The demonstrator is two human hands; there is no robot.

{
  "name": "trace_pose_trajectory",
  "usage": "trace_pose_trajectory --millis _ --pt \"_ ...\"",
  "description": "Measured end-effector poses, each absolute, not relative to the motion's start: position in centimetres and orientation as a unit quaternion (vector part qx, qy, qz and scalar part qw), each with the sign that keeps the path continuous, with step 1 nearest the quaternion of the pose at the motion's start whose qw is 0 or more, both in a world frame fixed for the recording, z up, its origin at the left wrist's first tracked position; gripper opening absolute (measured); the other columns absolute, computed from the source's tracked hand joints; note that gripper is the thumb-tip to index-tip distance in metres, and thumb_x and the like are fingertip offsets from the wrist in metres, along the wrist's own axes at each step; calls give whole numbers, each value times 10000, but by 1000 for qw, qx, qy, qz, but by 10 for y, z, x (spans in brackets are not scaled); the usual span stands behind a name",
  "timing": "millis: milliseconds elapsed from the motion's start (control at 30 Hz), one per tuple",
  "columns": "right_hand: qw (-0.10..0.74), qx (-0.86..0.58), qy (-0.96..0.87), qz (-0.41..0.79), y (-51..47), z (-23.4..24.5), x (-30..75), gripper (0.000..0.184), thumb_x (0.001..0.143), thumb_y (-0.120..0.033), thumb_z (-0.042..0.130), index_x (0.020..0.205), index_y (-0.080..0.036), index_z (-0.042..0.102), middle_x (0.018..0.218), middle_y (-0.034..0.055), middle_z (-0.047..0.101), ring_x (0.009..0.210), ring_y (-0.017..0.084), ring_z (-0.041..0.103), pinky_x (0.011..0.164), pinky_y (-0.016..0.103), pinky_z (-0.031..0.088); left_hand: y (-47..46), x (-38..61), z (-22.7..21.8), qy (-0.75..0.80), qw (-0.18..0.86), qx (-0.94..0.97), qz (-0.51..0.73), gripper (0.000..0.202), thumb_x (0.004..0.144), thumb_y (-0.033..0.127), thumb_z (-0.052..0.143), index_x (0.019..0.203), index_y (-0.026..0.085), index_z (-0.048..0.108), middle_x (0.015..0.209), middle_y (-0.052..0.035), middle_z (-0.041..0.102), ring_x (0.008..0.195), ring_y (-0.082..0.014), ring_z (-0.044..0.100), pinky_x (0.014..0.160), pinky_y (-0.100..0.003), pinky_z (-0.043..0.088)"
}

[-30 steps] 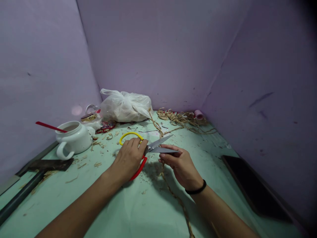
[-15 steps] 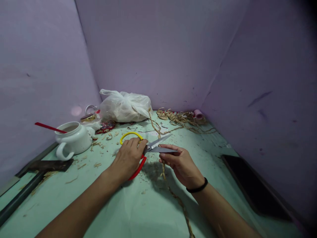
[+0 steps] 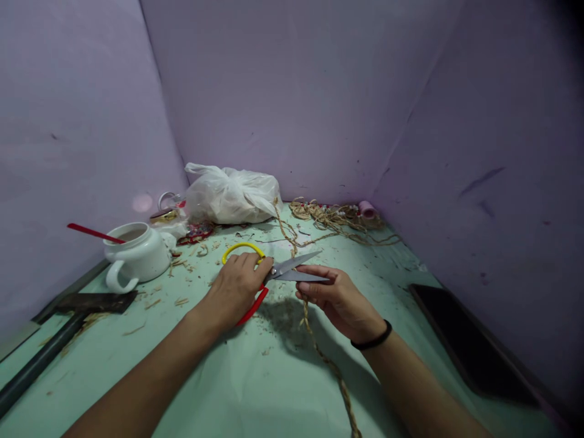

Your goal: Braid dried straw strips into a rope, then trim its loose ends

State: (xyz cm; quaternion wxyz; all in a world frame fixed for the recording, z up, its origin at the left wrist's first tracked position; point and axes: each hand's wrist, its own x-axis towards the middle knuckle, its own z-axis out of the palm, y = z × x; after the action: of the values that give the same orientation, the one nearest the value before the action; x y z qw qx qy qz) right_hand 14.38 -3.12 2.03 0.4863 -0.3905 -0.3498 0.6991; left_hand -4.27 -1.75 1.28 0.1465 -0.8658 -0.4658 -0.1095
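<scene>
My left hand (image 3: 239,286) is wrapped round a pair of scissors (image 3: 287,267) that has one yellow and one red handle loop. Their blades point right and stand slightly apart. A braided straw-coloured cord (image 3: 319,347) hangs from the fingers of my right hand (image 3: 333,298), which pinch it by the lower blade. Its lower part trails toward me over the pale green surface, while another stretch reaches from behind the blades to the back. A black band circles my right wrist. Where exactly the cord meets the blades is partly hidden.
At left stand a white pot (image 3: 137,252) with a red stick and a dark hammer-like tool (image 3: 95,302). Behind lie a tied white plastic bag (image 3: 232,194), a cord heap (image 3: 328,216) and a pink spool (image 3: 366,210). A black phone-like slab (image 3: 469,344) lies right. Straw scraps are scattered about.
The scissor blades have closed a little, with the gap between them narrower. My right hand has shifted slightly right, still pinching the cord.
</scene>
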Motion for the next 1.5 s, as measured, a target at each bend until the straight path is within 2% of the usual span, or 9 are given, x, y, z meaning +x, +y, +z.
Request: trace_pose_trajectory --millis 400,500,700,833,933,1100,1300,1433,1500 --pt "466 -345 -374 724 -29 17 146 285 501 -115 755 776 -129 678 622 -27 591 559 62 525 616 218 457 -14 -48 12 -438 75 -888 -119 255 787 81 322 940 178 502 789 -51 515 714 -168 459 634 -273 363" --pt "464 -342 -379 724 -28 15 146 236 504 -128 757 722 -133 668 613 -31 583 563 62 523 628 224 454 -14 -49 11 -443 23 -884 -145 240 758 74 343 893 185 508 758 -32 519 701 -156 470 622 -258 357" --pt "454 -384 -330 733 -30 9 138 307 428 -98 770 700 -145 635 574 -26 589 513 85 532 559 243 435 -27 -36 15 -490 -260 -751 -357 112 746 206 455 850 185 490 654 33 512 560 -93 448 553 -211 354" --pt "458 -383 -344 725 -33 1 131 280 451 -108 758 697 -145 631 579 -27 583 473 59 479 473 195 344 -38 -20 14 -476 -482 -593 -436 265 654 248 579 881 178 461 621 45 504 523 -84 459 508 -203 359" --pt "465 -375 -360 717 -36 -2 127 241 492 -125 742 708 -148 639 612 -19 597 467 47 444 462 191 310 -42 -12 12 -457 -549 -525 -462 316 600 223 612 869 172 454 615 42 500 541 -91 474 502 -203 366" --pt "463 -356 -318 746 -39 3 124 250 489 -131 750 712 -150 639 662 -8 620 524 66 505 493 196 346 -43 -4 9 -456 -563 -480 -495 291 578 174 595 832 171 454 601 51 492 500 -70 441 468 -189 362" --pt "486 -358 -305 736 -40 -1 118 223 535 -264 761 647 -134 618 607 1 597 506 78 514 507 215 383 -47 5 6 -456 -570 -472 -494 260 571 115 534 812 177 461 573 63 477 464 -66 438 471 -194 380" --pt "507 -398 -350 680 -38 -2 120 266 503 -294 776 650 -133 623 637 21 620 545 103 538 524 237 404 -45 0 4 -475 -529 -520 -474 211 627 174 541 825 181 469 597 53 496 470 -68 442 468 -189 362" --pt "518 -431 -361 644 -36 1 124 274 484 -295 781 648 -136 628 603 10 608 545 109 542 511 237 403 -43 -9 6 -502 -461 -581 -445 190 674 221 521 858 186 483 584 52 493 462 -75 432 463 -192 346"
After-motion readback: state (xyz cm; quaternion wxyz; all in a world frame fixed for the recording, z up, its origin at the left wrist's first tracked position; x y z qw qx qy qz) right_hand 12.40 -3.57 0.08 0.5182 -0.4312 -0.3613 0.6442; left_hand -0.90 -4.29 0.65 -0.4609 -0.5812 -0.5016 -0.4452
